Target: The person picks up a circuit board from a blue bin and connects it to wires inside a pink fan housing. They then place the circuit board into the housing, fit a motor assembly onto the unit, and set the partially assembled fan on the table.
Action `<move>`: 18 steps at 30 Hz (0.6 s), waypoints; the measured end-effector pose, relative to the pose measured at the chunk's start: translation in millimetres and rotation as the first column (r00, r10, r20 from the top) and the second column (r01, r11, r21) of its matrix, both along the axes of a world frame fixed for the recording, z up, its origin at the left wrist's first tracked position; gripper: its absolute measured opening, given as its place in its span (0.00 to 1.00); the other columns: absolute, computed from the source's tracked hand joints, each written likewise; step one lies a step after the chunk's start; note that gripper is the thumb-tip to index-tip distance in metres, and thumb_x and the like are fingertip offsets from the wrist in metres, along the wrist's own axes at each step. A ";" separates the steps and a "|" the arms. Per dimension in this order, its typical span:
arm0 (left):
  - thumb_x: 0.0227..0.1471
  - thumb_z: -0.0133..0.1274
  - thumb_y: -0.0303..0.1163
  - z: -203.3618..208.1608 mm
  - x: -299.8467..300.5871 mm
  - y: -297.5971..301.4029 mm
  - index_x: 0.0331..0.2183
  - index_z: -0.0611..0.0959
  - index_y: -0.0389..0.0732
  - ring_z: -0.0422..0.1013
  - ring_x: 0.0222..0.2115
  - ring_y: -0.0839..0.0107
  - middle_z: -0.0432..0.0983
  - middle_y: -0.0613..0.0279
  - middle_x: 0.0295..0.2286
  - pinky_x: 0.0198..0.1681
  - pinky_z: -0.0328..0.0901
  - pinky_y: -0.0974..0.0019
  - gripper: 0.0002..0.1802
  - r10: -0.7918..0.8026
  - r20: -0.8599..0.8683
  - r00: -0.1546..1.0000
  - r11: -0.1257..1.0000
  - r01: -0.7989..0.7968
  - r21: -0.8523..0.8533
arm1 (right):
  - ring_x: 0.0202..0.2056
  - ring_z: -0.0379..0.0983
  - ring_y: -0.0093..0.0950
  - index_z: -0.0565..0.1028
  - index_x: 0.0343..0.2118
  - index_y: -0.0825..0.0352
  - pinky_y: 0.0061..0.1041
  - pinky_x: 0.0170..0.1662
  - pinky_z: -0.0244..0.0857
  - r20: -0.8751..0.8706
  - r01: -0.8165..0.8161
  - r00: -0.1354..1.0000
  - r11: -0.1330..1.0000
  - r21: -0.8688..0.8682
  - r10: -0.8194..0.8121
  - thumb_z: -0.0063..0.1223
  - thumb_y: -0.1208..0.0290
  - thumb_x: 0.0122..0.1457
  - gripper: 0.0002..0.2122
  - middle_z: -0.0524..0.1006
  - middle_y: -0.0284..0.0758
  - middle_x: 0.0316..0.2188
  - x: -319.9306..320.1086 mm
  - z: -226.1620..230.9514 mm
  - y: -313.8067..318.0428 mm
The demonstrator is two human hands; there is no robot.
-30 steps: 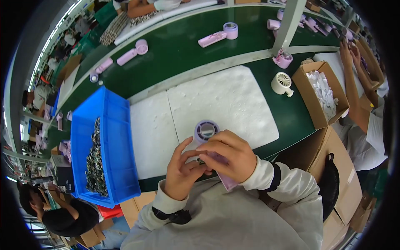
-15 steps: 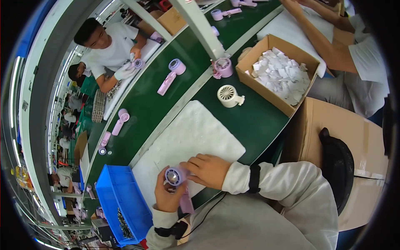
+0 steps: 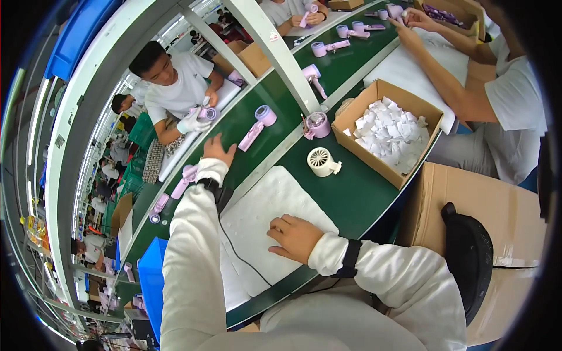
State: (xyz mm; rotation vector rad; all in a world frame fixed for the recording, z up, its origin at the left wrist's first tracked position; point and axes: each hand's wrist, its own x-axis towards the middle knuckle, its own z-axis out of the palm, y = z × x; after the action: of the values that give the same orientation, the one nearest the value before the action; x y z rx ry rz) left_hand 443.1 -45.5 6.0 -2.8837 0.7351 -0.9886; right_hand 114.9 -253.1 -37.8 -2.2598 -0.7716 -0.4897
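Your left hand [image 3: 218, 151], grip spread, hovers near a pink-handled, lavender-headed fan [image 3: 256, 128] on the green surface [image 3: 269, 90]; your right hand [image 3: 297, 238] spreads loosely over white padding [image 3: 281, 193].

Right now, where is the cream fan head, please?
In the head view, the cream fan head lies slightly right of centre on the green table, between the white mat and the carton of white pieces.

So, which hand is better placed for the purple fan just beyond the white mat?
Probably the left hand: it's open, stretched over the green surface close beside that purple fan. The right hand is farther back, over the white mat.
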 end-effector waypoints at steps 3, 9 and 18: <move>0.45 0.66 0.45 -12.5 12.8 -42.2 0.52 0.79 0.40 0.73 0.48 0.43 0.77 0.40 0.46 0.55 0.68 0.49 0.34 -0.126 -0.093 0.988 0.991 0.129 0.026 | 0.45 0.71 0.36 0.77 0.45 0.67 0.31 0.52 0.68 -0.045 -0.033 0.998 0.999 0.008 0.033 0.59 0.60 0.62 0.16 0.74 0.37 0.45 -5.4 -1.2 3.9; 0.47 0.63 0.47 -32.6 28.6 -96.2 0.48 0.80 0.36 0.75 0.46 0.40 0.79 0.39 0.43 0.51 0.71 0.47 0.31 0.026 -0.545 0.838 0.994 -0.081 -0.077 | 0.46 0.71 0.37 0.77 0.45 0.66 0.32 0.52 0.69 -0.037 -0.075 0.997 0.997 -0.001 0.075 0.59 0.60 0.61 0.16 0.73 0.37 0.46 0.8 1.4 4.8; 0.52 0.62 0.49 76.2 -174.1 -49.9 0.48 0.74 0.37 0.79 0.35 0.41 0.81 0.40 0.35 0.40 0.72 0.48 0.31 -0.151 -0.736 0.660 0.985 0.165 -0.053 | 0.30 0.80 0.34 0.73 0.54 0.63 0.31 0.33 0.74 -0.164 0.202 0.973 0.941 0.271 -0.161 0.60 0.66 0.63 0.18 0.79 0.38 0.37 -8.8 38.0 -5.8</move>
State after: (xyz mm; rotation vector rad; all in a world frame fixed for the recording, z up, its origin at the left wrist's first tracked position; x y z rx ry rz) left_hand 269.1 -95.5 82.2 -3.1967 1.0063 0.2883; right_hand 106.1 -259.0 0.2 -2.0747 -0.3930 -0.4887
